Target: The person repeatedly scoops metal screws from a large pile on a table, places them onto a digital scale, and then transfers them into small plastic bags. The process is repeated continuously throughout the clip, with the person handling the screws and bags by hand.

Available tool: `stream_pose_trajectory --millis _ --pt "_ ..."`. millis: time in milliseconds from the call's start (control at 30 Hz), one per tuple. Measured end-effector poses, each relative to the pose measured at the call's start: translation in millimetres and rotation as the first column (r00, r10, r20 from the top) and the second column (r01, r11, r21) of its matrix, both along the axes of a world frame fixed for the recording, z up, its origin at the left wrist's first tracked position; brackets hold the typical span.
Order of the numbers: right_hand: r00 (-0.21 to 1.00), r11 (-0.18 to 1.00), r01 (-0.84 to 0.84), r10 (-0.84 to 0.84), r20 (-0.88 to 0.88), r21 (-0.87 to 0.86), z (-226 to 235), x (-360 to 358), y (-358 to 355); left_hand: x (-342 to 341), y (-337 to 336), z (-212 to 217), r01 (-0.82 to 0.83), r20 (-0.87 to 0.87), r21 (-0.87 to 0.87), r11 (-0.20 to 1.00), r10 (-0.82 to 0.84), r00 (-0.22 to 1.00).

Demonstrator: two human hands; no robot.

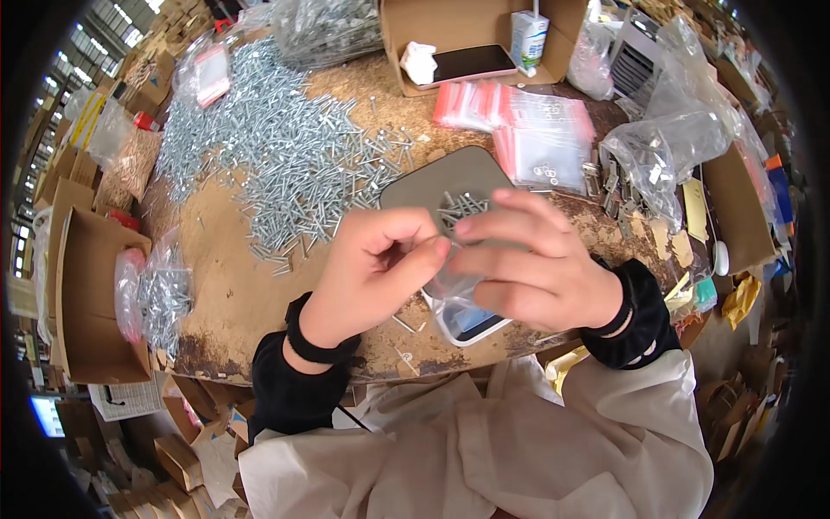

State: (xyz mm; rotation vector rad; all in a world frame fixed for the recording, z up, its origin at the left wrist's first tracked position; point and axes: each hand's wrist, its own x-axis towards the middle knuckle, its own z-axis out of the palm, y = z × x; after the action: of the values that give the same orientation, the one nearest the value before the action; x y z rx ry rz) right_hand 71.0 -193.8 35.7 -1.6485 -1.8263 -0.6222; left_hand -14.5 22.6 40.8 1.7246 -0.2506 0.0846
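My left hand (376, 268) is closed, with thumb and forefinger pinching the upper edge of a small clear plastic bag (451, 290). My right hand (545, 264) comes in from the other side, fingers spread and slightly blurred. Its fingertips are at the bag, close to my left thumb; whether they grip it is hard to see. Beneath both hands stands a scale with a dark weighing plate (415, 186), its lower part behind the bag. A small heap of screws (462, 206) lies on that plate, partly covered by my right fingers.
A large pile of loose screws (259, 130) spreads over the far left of the worn table. Red-edged zip bags (545, 143) lie beyond the scale, with metal brackets (614, 190) to their right. A cardboard box (480, 22) at the back holds a phone (474, 64) and a drink carton (528, 41).
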Motion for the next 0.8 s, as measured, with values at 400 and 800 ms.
stream_pose_trajectory --millis 400,800 --pt "0.945 0.980 -0.198 0.184 -0.271 -0.025 12 -2 -8 -13 -18 1 0.283 -0.127 -0.172 0.944 -0.306 0.943" --pt "0.630 0.567 0.768 -0.753 0.190 -0.297 -14 78 -151 4 -2 -5 0.001 0.039 -0.466 0.885 0.020 0.999"
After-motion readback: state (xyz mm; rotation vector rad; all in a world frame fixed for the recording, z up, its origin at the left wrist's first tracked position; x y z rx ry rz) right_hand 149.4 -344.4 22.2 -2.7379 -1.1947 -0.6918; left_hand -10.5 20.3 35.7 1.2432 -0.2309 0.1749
